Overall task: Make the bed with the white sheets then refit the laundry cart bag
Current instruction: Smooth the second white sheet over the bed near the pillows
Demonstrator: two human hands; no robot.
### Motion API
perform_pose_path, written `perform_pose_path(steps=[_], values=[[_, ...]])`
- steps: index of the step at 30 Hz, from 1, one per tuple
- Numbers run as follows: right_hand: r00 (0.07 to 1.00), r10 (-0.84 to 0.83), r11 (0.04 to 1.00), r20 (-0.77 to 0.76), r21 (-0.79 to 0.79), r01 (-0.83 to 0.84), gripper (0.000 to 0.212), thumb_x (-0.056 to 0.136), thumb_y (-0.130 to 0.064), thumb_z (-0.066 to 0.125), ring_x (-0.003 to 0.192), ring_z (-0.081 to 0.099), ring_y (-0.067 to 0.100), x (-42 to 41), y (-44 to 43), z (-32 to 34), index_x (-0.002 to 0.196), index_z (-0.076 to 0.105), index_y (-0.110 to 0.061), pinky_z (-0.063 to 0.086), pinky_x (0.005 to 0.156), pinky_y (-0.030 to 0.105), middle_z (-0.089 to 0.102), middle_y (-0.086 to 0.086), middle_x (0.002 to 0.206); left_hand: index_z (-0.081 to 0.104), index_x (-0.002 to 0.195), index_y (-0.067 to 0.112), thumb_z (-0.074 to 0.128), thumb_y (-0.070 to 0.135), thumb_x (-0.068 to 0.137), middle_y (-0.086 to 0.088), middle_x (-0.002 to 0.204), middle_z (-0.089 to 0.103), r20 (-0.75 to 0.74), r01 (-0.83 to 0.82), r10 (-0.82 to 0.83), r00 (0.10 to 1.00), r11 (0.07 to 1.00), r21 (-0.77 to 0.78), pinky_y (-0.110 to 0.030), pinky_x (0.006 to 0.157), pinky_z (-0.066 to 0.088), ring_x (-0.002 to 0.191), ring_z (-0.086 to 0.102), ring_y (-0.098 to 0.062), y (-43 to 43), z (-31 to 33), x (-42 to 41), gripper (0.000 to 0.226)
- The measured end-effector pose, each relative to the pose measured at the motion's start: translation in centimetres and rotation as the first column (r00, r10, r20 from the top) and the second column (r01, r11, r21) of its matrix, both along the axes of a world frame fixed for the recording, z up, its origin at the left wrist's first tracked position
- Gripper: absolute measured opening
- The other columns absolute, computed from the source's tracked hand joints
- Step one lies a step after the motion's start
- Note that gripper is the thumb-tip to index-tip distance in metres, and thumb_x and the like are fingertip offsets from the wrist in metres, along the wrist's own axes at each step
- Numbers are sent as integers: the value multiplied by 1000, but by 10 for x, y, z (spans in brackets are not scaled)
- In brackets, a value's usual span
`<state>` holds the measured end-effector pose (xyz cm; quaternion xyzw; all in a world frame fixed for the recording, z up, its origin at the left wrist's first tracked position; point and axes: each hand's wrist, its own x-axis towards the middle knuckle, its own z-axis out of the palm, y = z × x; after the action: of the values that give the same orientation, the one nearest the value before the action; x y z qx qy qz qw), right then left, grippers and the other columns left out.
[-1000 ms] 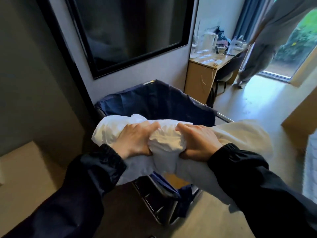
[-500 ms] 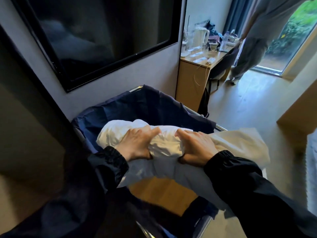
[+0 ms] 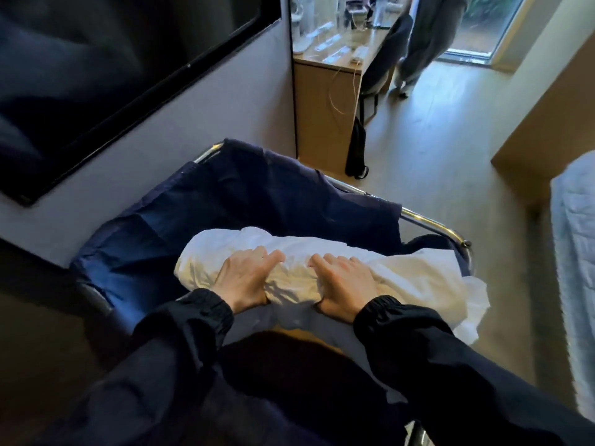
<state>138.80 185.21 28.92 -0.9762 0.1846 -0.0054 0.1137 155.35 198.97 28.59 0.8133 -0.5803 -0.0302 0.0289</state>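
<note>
Grips a rolled wad of white sheets [image 3: 289, 252] with both hands: left hand [image 3: 246, 278] wrapped over the left half, right hand [image 3: 343, 286] over the right half, fingers laid across the top, thumbs tucked beneath. Holds the wad over the open mouth of the navy bag [image 3: 225, 201] hung in the cart, inside the chrome rail [image 3: 431, 225], with a loose tail of cloth spilling past the right wrist toward the rail's near corner. Cannot tell whether resting on the bag's lining or held clear of it.

Judging from that:
- Risks catching the tail on the rail corner, or leaving it draped outside the cart and trailing to the floor.
- Risks dragging the bag's slack, creased hem off the rail by pushing down hard, which would be awkward with the refit to come.
- Risks bumping the cart into the wall below the television [image 3: 96, 59] by leaning in.

Calls for some care around the second person [image 3: 431, 37] standing by the desk [image 3: 325, 101] near the glass door, well apart from the cart. Shows only a pale quilted edge of the bed [image 3: 576, 252] at far right, so no judging progress there.

Finds no readable brand, label or lettering on the bag, rail or television. Leaves the desk clutter unread, too small and blurred.
</note>
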Motion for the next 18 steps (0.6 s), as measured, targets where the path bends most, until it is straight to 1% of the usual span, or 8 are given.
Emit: perform_pose_path(steps=[2,4,6,9,12,15,16,18], values=[[999,-32,999,-26,-5,32,51,69,-28,59,87,58,26,13,-1,-13,118,44,-26,33,72,35,59,-1,98,48,108,29,78,27,59,1,76,53,-4,23,-23,1000,999,26,-31,52,38,60,54,-25,-7,-16,16,58],[997,-54,998,-61,-19,53,50,70,-28,58,86,57,26,25,1,-23,118,44,-25,31,70,34,58,0,98,50,108,29,79,26,58,2,75,52,-12,44,-43,999,998,37,-29,51,35,58,53,-23,-9,-31,29,58],[993,-76,997,-88,-33,74,49,70,-26,58,85,56,27,36,5,-32,118,44,-24,29,69,34,58,1,97,50,106,29,81,23,54,3,71,51,-10,60,-60,998,997,41,-27,49,32,53,50,-20,-9,-43,42,61],[988,-99,995,-120,-30,96,50,70,-24,59,85,55,27,55,17,-42,118,44,-24,33,71,36,57,1,98,49,103,27,84,16,49,2,68,51,-15,65,-65,998,997,33,-26,46,29,48,46,-19,-4,-57,62,65],[983,-125,992,-131,-12,124,52,71,-23,59,87,54,27,76,29,-50,121,43,-23,32,73,35,56,3,102,46,104,26,82,12,52,-1,72,51,-38,81,-80,996,996,28,-28,45,33,50,43,-20,5,-69,85,64],[980,-140,989,-139,19,144,53,73,-23,59,89,53,27,93,39,-59,123,42,-25,31,73,35,56,3,104,47,103,24,80,3,49,-3,69,52,-12,77,-77,997,997,-2,-27,46,27,50,32,-17,12,-75,103,67],[979,-143,989,-147,29,148,53,74,-24,59,89,53,26,98,42,-62,123,41,-25,33,74,35,55,2,105,48,102,23,79,-1,46,-4,68,52,-10,80,-80,997,997,-15,-27,46,25,50,31,-16,14,-77,107,68],[975,-152,986,-164,39,160,51,75,-24,57,90,53,26,106,44,-67,124,41,-26,33,76,34,55,2,106,48,100,22,74,-6,44,-5,67,53,-18,87,-87,996,996,-33,-27,45,24,46,37,-19,15,-80,114,68]])
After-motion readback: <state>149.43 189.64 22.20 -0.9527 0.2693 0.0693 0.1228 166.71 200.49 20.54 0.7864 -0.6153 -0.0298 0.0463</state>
